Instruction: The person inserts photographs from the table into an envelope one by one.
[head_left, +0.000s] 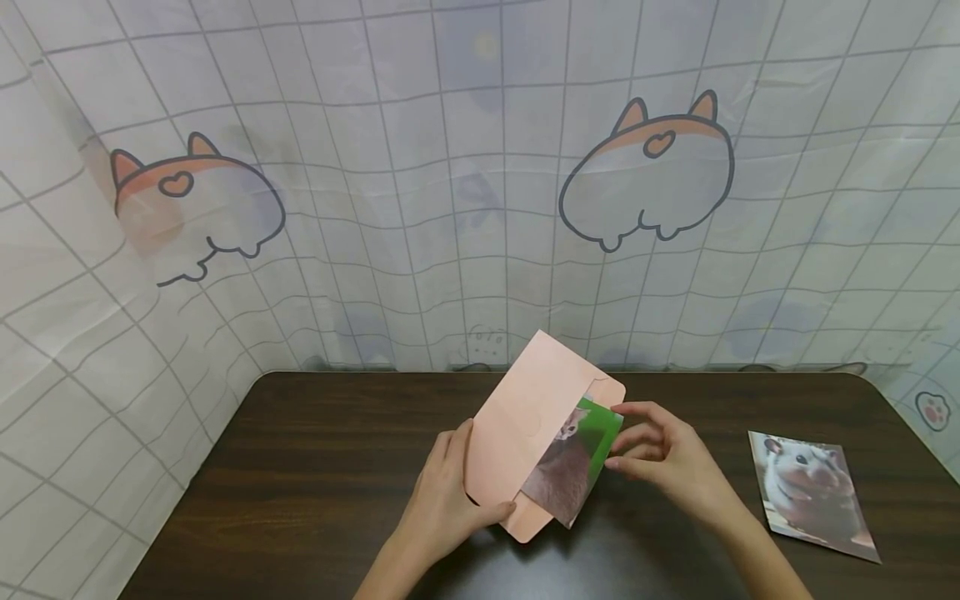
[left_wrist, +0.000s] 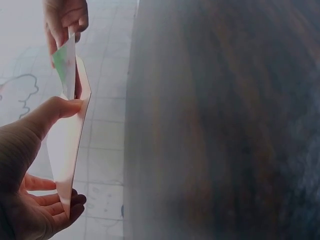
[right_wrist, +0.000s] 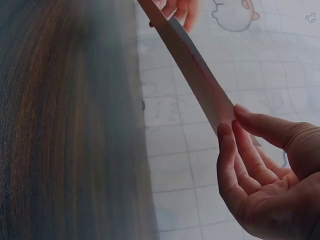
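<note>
In the head view, grips the pink envelope (head_left: 525, 400) with the left hand (head_left: 438, 487) above the dark table (head_left: 315, 467), near its middle, and pinches the cat photo (head_left: 562, 471), partly inside the envelope, by the right edge with the right hand (head_left: 671, 454); shows also a hamster photo (head_left: 813, 497) well to the right. In the left wrist view, grasps the envelope between thumb and fingers. In the right wrist view, pinches the paper's edge. Appears to be guiding the photo through the envelope's mouth; cannot tell whether inward or outward. Calls for steadying the envelope and keeping the photo aligned.

Both hands (head_left: 446, 496) (head_left: 667, 454) in pinch grips
</note>
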